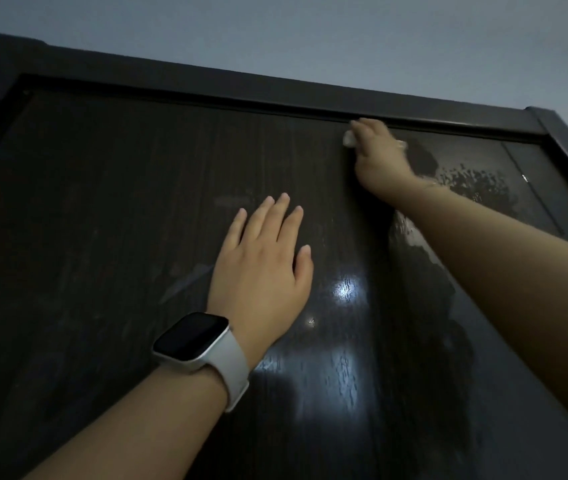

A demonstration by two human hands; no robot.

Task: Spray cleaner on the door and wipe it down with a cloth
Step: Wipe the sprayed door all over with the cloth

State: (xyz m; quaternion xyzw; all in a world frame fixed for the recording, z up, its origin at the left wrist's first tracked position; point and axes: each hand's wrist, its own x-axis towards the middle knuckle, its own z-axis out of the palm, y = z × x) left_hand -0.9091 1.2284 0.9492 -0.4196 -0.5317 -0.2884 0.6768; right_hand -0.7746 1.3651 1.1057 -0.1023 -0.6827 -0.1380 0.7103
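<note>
Right hand (pixel 376 150) is stretched way up near the top edge of the dark door (pixel 119 237), fingers curled around a small white cloth (pixel 349 139) and pressing it against the wood just below the frame (pixel 275 90). Only a little wad of cloth pokes out past the fingers, and it's blurry, so can't really tell how it's folded. Just right of that hand and down along the forearm there's a wet, foamy-looking patch on the door. Left hand (pixel 265 268) sits lower and to the left of the right one, flat on the panel with fingers straight, holding nothing. White-strapped watch (pixel 194 337) on that wrist. Grey wall (pixel 310 32) above.
</note>
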